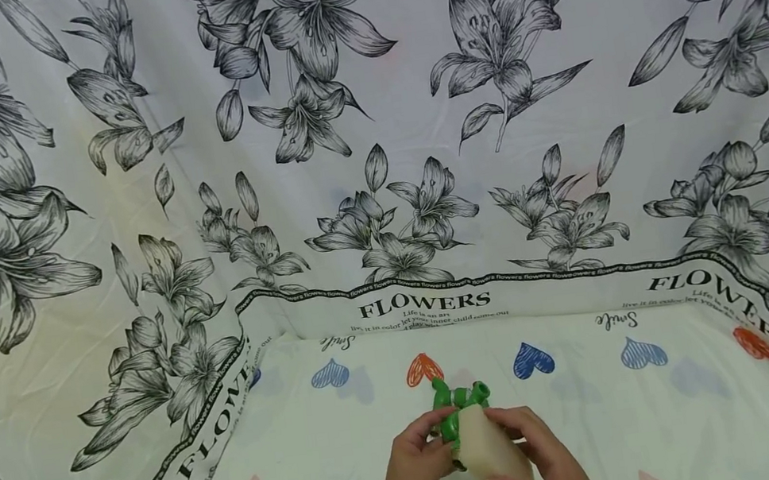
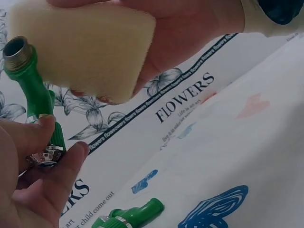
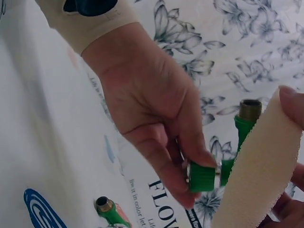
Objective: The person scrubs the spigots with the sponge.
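Note:
My left hand pinches a green tap between thumb and fingers. The tap has a threaded metal end and a silver metal collar. A cream-coloured sponge block is gripped by my right hand, with fingers and thumb on its sides. In the left wrist view the sponge lies right beside the tap's threaded end; I cannot tell whether they touch. The sponge hides part of the tap in the right wrist view. Beyond my hands, a second green tap lies on the white cloth.
A white cloth printed with coloured hearts covers the table. Behind it and at both sides hangs a white curtain with black flower drawings and "FLOWERS" lettering along its lower border.

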`<action>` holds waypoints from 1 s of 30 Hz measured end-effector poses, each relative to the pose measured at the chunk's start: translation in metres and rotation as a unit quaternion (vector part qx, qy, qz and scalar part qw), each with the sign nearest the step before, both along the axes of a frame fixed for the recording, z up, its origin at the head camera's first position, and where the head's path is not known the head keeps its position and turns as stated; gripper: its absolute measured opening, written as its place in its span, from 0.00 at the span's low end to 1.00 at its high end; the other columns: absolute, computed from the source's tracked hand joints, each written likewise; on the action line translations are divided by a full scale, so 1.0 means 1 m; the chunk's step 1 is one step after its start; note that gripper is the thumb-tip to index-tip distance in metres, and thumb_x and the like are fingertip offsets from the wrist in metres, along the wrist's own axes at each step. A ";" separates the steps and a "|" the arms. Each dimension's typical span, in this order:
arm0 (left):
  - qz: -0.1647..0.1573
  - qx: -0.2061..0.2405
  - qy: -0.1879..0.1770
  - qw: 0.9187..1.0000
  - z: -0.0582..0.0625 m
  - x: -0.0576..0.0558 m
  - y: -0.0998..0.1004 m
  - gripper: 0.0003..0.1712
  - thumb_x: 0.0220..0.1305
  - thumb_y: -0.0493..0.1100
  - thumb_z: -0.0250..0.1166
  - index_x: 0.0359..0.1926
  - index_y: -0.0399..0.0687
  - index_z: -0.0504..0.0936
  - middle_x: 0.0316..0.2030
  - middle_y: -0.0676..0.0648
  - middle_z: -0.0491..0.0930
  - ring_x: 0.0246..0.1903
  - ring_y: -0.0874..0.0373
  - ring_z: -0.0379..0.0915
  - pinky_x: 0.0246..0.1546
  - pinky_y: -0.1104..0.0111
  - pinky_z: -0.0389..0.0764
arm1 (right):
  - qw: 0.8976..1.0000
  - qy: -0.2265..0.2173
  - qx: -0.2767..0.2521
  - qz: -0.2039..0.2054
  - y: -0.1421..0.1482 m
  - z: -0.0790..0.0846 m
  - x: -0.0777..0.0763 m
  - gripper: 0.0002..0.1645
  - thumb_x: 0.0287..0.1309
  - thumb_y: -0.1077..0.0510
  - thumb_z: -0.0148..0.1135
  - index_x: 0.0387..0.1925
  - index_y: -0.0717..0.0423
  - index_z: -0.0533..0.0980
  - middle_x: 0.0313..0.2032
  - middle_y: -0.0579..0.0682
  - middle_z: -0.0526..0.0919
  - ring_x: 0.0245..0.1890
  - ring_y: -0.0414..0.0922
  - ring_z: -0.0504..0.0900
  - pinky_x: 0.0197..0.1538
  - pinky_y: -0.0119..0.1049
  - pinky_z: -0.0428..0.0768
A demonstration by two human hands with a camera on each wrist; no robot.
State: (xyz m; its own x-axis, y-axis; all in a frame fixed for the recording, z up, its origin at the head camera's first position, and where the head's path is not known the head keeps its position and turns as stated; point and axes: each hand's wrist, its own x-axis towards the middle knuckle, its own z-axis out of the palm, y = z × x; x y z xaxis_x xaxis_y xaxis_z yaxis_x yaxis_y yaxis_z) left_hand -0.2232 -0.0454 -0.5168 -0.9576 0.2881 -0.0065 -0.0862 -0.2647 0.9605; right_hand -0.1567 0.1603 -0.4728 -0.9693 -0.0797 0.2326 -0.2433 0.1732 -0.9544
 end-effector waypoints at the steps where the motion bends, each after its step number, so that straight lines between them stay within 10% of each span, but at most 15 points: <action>1: 0.000 -0.008 0.012 1.000 0.000 0.001 0.001 0.24 0.69 0.27 0.69 0.65 0.35 0.84 0.59 0.37 0.83 0.53 0.50 0.85 0.48 0.63 0.89 | 1.000 0.001 -0.001 -0.002 -0.001 0.000 0.000 0.37 0.62 0.59 0.80 0.71 0.44 0.77 0.59 0.49 0.79 0.54 0.53 0.80 0.53 0.38 0.84; 20: 0.019 -0.094 0.058 0.994 0.000 0.003 0.006 0.17 0.67 0.21 0.65 0.56 0.29 0.86 0.48 0.40 0.88 0.45 0.56 0.83 0.42 0.70 0.87 | 0.972 0.206 0.112 -0.006 -0.008 -0.018 -0.010 0.45 0.56 0.56 0.86 0.73 0.39 0.75 0.58 0.40 0.78 0.53 0.42 0.79 0.50 0.39 0.84; 30: -0.013 -0.117 0.073 0.990 0.005 0.008 0.005 0.15 0.63 0.37 0.82 0.49 0.42 0.89 0.45 0.48 0.88 0.50 0.52 0.82 0.49 0.67 0.86 | 0.959 0.213 0.166 -0.086 0.001 -0.020 -0.025 0.46 0.51 0.57 0.89 0.70 0.46 0.78 0.56 0.37 0.77 0.51 0.39 0.77 0.45 0.41 0.86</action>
